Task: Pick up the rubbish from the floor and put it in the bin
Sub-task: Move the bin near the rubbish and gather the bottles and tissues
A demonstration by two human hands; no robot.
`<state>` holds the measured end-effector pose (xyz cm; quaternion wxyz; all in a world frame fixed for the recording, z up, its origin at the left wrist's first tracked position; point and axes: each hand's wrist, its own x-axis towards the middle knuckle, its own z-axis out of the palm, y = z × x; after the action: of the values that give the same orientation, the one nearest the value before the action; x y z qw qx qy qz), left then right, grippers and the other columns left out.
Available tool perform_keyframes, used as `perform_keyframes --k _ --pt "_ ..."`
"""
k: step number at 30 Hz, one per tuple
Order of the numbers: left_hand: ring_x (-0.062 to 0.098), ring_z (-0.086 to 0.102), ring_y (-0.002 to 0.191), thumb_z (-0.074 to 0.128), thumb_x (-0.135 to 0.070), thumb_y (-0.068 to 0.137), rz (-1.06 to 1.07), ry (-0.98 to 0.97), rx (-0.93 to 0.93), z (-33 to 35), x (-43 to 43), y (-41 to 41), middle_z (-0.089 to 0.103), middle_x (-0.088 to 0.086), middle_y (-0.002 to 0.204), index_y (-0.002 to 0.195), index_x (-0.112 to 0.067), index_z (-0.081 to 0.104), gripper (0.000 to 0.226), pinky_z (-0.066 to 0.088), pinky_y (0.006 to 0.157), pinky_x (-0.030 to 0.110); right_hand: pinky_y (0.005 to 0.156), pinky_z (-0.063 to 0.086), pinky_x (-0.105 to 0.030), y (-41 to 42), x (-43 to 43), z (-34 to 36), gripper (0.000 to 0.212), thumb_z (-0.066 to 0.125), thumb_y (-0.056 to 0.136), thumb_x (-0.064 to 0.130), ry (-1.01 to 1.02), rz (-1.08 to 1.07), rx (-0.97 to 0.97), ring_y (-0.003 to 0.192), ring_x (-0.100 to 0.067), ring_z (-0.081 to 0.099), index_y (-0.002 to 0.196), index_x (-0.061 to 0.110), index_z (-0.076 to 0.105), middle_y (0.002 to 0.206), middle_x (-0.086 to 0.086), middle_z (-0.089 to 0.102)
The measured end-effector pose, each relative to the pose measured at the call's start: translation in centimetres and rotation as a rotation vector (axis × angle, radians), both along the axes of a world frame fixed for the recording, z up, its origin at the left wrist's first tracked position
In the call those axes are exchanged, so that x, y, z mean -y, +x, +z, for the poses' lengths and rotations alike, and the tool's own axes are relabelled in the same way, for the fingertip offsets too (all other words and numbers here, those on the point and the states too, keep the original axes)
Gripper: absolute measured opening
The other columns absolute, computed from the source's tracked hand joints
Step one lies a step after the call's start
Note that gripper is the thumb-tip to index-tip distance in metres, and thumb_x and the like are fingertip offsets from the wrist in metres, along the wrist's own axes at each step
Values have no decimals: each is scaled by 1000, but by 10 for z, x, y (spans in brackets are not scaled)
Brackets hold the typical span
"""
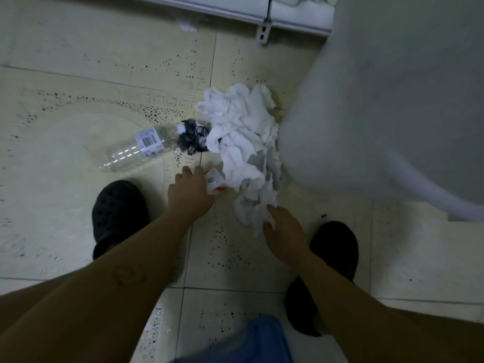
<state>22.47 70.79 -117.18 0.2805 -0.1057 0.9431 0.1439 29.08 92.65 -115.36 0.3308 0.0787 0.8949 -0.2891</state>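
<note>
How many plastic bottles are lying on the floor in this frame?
1. A clear plastic bottle with a barcode label lies on its side left of the crumpled white tissue pile; that pile could hide more.

Both hands at the rubbish pile on the tiled floor [65,200]

Left hand [190,191] closed on a small white-and-orange packet [215,180]; right hand [284,230] grips the lower end of the white tissue heap [243,137]. Crumpled dark wrapper [192,138] touches the heap; clear plastic bottle [136,148] lies on its side beside it
</note>
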Motion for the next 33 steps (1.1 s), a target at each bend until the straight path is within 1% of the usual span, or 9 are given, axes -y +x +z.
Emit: perform_keyframes --k 3,6,13,18,21,24,26,30,33 --pt "35 56 102 63 -65 74 24 37 47 21 9 7 49 16 116 127 -10 44 79 53 83 46 98 41 -31 0 -2 13 38 44 97 30 67 -70 -89 116 -25 55 129 13 54 132 -9 56" --pt "32 58 101 63 -69 71 -14 5 95 51 21 5 51 15 114 127 -9 47 83 53 83 41 75 48 -33 -6 -2 32 31 46 95 28 111 -93 -194 88 -28 64 95 9 70 100 -14 69" --pt "30 58 111 63 -64 74 -37 35 46 122 33 19 55 15 125 130 -11 50 79 51 92 43 101 41 -31 -9 2 75 31 50 89 6 -33 -128 -225 114 -26 58 116 10 66 122 -10 65" --pt "29 54 117 62 -64 74 -43 -2 4 185 37 25 54 15 131 137 -16 46 81 48 97 40 91 45 -27 -17 6 127 46 67 82 12 -111 -77 -229 106 -26 61 126 15 54 118 -12 65" --pt "30 54 114 66 -61 73 -14 -38 -73 227 34 29 53 16 127 133 -12 48 79 48 95 40 79 46 -26 -22 13 161 50 79 72 18 -161 -80 -215 93 -26 63 117 13 57 106 -14 67" --pt "29 57 107 68 -60 71 -9 -68 -163 262 27 38 52 14 122 128 -10 49 77 49 88 39 76 51 -29 -20 19 192 25 80 70 25 -149 -50 -284 79 -24 65 80 15 59 91 -13 70" --pt "28 56 106 68 -61 70 -2 -58 -216 280 23 45 53 13 120 125 -11 50 77 49 88 39 76 53 -34 -17 20 209 24 75 76 26 -141 -22 -344 77 -30 68 65 12 57 81 -18 71" --pt "30 56 110 66 -63 70 -6 -35 -299 311 11 56 51 13 123 126 -13 51 77 48 92 40 81 53 -33 -11 12 247 8 69 79 14 -167 -31 -403 81 -29 68 75 7 71 81 -15 71" --pt "29 56 112 63 -64 71 -7 -20 -362 333 -4 57 49 11 126 129 -14 50 78 48 93 41 73 51 -28 -17 -2 282 8 68 75 8 -148 -60 -482 68 -18 60 69 2 69 76 -18 72"
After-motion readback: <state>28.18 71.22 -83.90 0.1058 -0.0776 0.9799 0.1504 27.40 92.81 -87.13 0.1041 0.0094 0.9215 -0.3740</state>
